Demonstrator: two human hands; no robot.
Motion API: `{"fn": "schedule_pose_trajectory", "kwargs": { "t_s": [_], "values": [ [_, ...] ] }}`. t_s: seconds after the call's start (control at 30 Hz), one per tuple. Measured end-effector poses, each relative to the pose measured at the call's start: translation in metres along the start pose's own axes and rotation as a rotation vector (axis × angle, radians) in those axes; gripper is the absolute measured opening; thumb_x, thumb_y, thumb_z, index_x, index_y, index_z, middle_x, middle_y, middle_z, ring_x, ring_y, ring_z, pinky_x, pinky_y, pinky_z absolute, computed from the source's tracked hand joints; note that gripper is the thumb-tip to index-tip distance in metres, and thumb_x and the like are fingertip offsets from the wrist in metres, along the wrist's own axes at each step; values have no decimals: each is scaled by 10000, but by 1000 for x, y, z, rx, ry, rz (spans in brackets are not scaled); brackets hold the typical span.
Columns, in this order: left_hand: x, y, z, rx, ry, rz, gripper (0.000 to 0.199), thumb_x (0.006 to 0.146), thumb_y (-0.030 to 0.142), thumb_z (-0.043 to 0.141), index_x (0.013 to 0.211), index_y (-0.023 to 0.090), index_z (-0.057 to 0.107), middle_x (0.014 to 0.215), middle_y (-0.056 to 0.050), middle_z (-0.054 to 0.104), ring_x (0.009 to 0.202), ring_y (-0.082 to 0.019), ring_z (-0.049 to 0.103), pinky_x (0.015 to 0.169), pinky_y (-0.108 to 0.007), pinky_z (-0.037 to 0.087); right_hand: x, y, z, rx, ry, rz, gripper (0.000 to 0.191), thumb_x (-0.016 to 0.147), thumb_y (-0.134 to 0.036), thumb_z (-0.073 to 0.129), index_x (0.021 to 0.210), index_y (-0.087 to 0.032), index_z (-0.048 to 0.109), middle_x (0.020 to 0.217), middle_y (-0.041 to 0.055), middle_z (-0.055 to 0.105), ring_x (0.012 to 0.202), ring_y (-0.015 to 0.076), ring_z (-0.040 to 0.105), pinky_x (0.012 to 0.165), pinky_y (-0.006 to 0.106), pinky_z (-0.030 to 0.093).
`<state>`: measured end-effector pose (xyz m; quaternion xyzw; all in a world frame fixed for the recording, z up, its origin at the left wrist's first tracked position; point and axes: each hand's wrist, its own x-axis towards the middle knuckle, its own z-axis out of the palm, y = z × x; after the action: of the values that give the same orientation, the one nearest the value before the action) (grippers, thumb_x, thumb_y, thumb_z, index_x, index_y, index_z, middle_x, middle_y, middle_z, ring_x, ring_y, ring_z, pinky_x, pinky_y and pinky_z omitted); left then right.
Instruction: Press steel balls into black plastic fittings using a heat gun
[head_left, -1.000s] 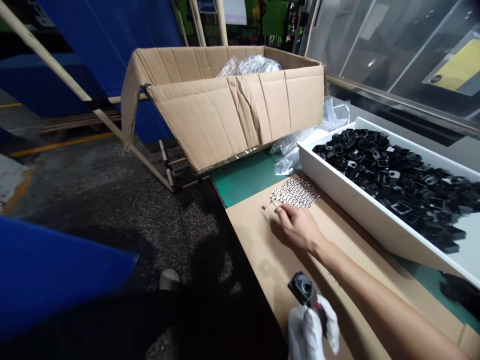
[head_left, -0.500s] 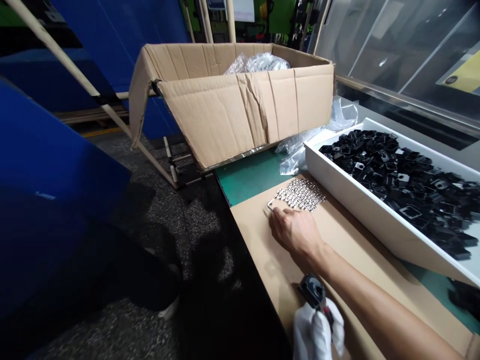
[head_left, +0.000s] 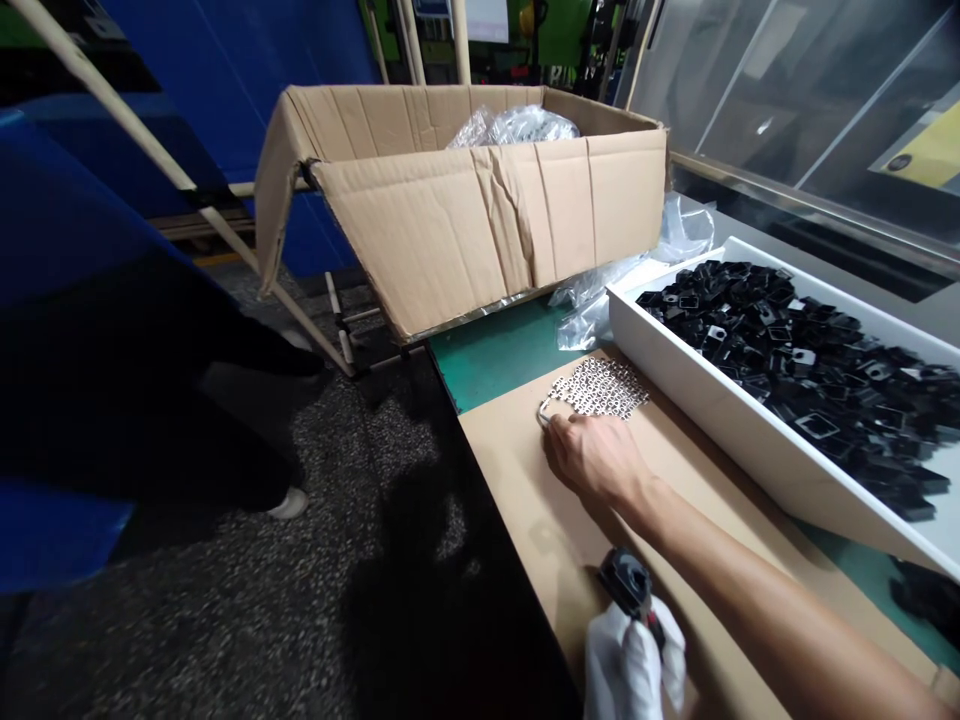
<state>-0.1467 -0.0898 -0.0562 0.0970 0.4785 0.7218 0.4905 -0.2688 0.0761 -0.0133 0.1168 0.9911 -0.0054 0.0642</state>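
My right hand (head_left: pixel 596 460) lies on the tan board (head_left: pixel 517 500), its fingertips pinching a small silver metal piece (head_left: pixel 543 412) at the edge of a patch of similar small metal pieces (head_left: pixel 604 388). My left hand (head_left: pixel 634 665), in a white glove, is at the bottom of the view. It grips a black square part with a round hole (head_left: pixel 625 582). Much of that part is hidden by the glove.
A white tray (head_left: pixel 720 425) of several black square frames (head_left: pixel 795 380) stands to the right. Behind the board are a green mat (head_left: pixel 495 360), clear plastic film (head_left: pixel 600 310) and a tilted cardboard box (head_left: pixel 465 220). A person's dark legs (head_left: pixel 187 400) stand at the left.
My right hand has moved slightly left towards the edge of the metal patch. A person's dark legs have come into view at the left, and the view has shifted slightly.
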Motion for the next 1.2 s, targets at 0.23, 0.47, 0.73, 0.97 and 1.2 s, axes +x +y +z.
{"fn": "schedule_pose_trajectory", "kwargs": {
  "t_s": [0.23, 0.47, 0.73, 0.97, 1.2],
  "values": [
    [-1, 1, 1, 29, 3, 16, 777, 868, 896, 385, 835, 172, 666, 636, -56, 562, 592, -167, 469, 649, -325, 405, -5, 8, 8, 20, 16, 58, 297, 1088, -401, 622, 1009, -117, 657, 849, 25, 627, 742, 160, 634, 738, 318, 584],
    [-2, -9, 0, -6, 33, -4, 757, 889, 871, 399, 928, 170, 682, 647, -52, 576, 581, -164, 483, 631, -318, 397, -14, 13, 11, 122, 78, 127, 291, 1092, -386, 617, 982, -119, 654, 839, 19, 623, 734, 156, 629, 744, 317, 582],
    [-2, -11, 7, -40, 78, 15, 742, 899, 868, 389, 928, 182, 669, 590, -22, 536, 541, -147, 460, 587, -300, 383, -12, 27, 2, 339, 107, 222, 314, 1117, -367, 577, 923, -133, 657, 778, -4, 614, 682, 134, 618, 718, 288, 579],
    [-3, -4, 10, -21, 95, 30, 737, 905, 854, 407, 909, 171, 684, 592, -28, 540, 529, -136, 442, 583, -298, 378, -2, 30, 3, 416, 88, 241, 318, 1111, -389, 586, 937, -134, 664, 823, 11, 633, 727, 144, 632, 747, 303, 585],
    [-6, -1, 14, -42, 155, 6, 704, 879, 856, 467, 844, 186, 678, 601, -33, 544, 551, -149, 461, 601, -301, 410, 12, 36, -5, 429, 6, 241, 319, 1100, -409, 602, 956, -132, 667, 861, 22, 643, 745, 148, 636, 740, 300, 585]
  ]
}}
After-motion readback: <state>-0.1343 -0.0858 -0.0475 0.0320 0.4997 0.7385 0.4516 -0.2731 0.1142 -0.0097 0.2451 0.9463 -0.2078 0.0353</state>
